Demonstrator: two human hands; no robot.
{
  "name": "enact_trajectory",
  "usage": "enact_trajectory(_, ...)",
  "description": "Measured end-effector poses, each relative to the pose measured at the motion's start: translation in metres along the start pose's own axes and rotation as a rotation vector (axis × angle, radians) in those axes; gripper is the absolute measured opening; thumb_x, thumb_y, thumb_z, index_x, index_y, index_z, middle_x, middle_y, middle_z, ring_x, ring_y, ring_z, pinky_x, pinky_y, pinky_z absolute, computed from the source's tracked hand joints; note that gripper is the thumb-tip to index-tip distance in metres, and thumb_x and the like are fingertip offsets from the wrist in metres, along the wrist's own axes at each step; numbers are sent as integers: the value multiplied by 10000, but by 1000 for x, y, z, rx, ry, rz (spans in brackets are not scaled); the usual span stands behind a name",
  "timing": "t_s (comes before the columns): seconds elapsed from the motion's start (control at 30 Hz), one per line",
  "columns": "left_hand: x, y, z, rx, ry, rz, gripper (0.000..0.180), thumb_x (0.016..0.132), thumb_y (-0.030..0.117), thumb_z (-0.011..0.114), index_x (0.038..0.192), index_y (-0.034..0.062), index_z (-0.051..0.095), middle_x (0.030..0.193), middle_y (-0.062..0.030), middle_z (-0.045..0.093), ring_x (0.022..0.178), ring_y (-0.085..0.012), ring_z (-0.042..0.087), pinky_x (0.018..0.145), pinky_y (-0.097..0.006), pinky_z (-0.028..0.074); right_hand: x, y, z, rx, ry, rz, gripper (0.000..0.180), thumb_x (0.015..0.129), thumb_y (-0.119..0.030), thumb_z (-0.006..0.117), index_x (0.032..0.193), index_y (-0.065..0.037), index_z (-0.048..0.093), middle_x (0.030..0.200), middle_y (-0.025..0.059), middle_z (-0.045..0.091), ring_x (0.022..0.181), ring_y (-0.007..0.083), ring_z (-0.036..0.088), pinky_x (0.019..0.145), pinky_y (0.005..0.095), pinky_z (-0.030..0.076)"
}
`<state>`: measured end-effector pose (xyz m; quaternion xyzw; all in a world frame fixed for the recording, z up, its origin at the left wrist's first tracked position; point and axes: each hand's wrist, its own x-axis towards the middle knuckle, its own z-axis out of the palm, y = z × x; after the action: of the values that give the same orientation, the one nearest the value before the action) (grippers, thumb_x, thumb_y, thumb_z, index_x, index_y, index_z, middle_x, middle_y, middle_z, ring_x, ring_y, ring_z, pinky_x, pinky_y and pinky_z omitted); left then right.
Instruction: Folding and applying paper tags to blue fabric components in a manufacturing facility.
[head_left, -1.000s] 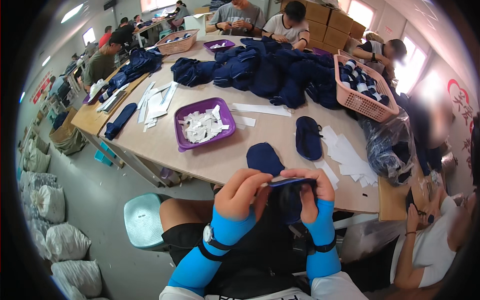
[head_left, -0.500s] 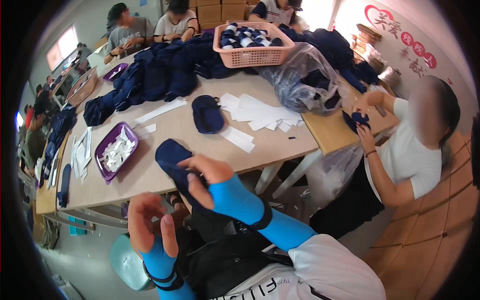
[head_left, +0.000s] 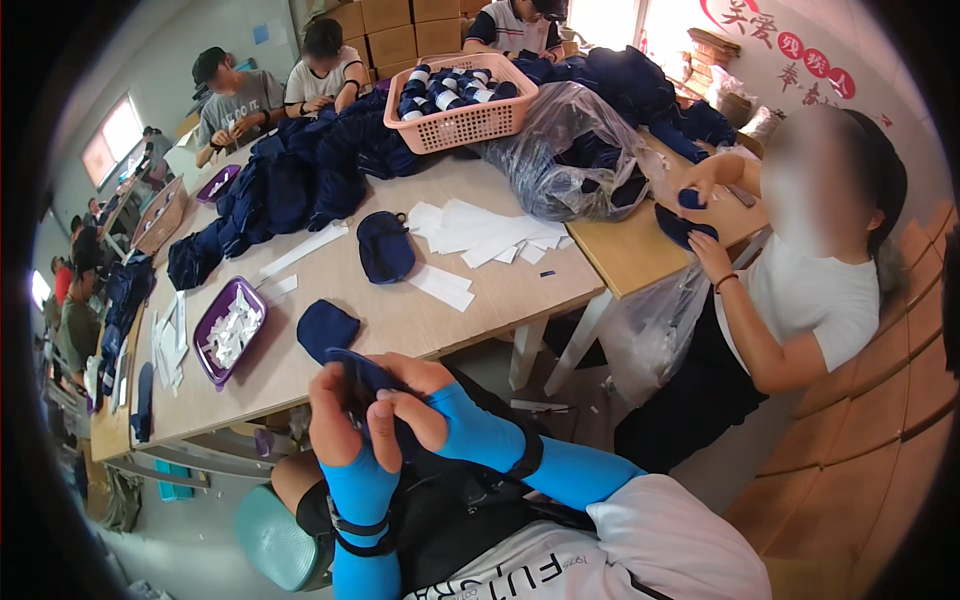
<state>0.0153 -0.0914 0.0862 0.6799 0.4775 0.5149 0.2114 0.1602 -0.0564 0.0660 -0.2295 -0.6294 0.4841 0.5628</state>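
The navy cloth piece [head_left: 363, 371] is up in the air between the person's two hands, over the lap and close to the near edge of the surface [head_left: 450, 328], so a slip would probably drop it onto the lap or floor. The left hand [head_left: 345, 415] is curled round its left side, thumb raised in front; the right hand [head_left: 415, 385] pinches its other side between thumb and fingers. The fingertips behind the cloth are hidden, so how firm either grip is cannot be told. Soft, dark cloth could fold or twist if the hands pull unevenly, and a crease would be hard to spot against the same navy. A second navy piece [head_left: 327, 331] lies on the surface just beyond the hands; the held one overlaps it in this view, and whether they touch is unclear. If they do, a careless wrist could drag it off the edge. Farther in, a navy pouch [head_left: 386, 248] lies by the loose white papers [head_left: 485, 230], which a sweeping sleeve might scatter. The purple tray [head_left: 222, 372], to the left and near the edge, could spill its white scraps [head_left: 235, 325] if an elbow knocked it.
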Motion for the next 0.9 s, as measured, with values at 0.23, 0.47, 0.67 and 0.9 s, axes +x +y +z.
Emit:
enact_trajectory(0.23, 14, 12, 26, 532, 85, 333, 365, 841, 82, 738, 1152, -44, 593, 924, -180, 587, 796, -377, 553, 710, -441, 463, -9, 37, -14, 681, 65, 391, 371, 918, -163, 541, 1249, -32, 647, 1017, 13, 681, 810, 55, 557, 770, 208, 451)
enact_trajectory(0.47, 5, 17, 16, 572, 30, 265, 390, 740, -1, 714, 1102, -21, 571, 955, -181, 545, 840, -393, 518, 729, -454, 445, -2, 20, -7, 597, -60, 172, 649, 1012, -220, 569, 1589, 25, 399, 1316, 83, 628, 1163, 85, 563, 913, 259, 478)
enact_trajectory(0.67, -4, 26, -8, 636, 81, 299, 358, 663, -4, 740, 995, 9, 605, 977, -160, 599, 832, -378, 544, 713, -453, 470, -6, 8, 7, 456, -151, 273, 413, 1064, -229, 594, 1398, 12, 627, 1080, 71, 732, 975, 101, 642, 865, 262, 522)
enact_trajectory(0.9, -3, 15, 6, 463, -20, 312, 281, 691, -39, 714, 962, 14, 658, 998, -142, 583, 885, -377, 552, 747, -444, 483, -8, 2, -4, 279, -37, 299, 343, 1069, -244, 630, 1263, 28, 706, 1007, 55, 748, 962, 86, 637, 840, 267, 529)
